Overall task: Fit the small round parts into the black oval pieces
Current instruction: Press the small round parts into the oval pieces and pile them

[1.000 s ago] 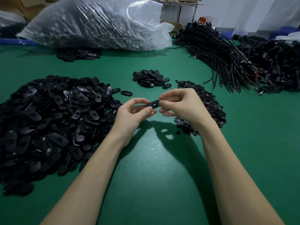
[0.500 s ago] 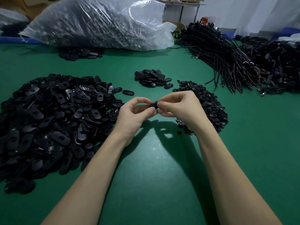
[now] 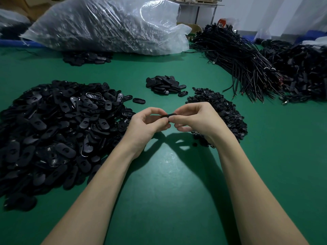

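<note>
Above the green table [image 3: 168, 174], my left hand [image 3: 146, 126] and my right hand [image 3: 196, 119] meet at the fingertips and both pinch one black oval piece [image 3: 168, 115], seen almost edge-on. Whether a small round part sits in it is hidden by my fingers. A big heap of black oval pieces [image 3: 53, 131] lies to the left. A heap of small round parts [image 3: 224, 110] lies just behind my right hand. A smaller pile of oval pieces [image 3: 164, 84] lies further back at the centre.
A large clear plastic bag [image 3: 109, 23] of dark parts fills the back left, with more oval pieces [image 3: 86, 58] in front of it. Bundles of black cables [image 3: 247, 59] cover the back right. One single oval piece [image 3: 139, 100] lies beside the big heap.
Both hands have stayed together on the oval piece. The piece has turned from showing its flat face to almost edge-on, and my fingers have closed further over it.
</note>
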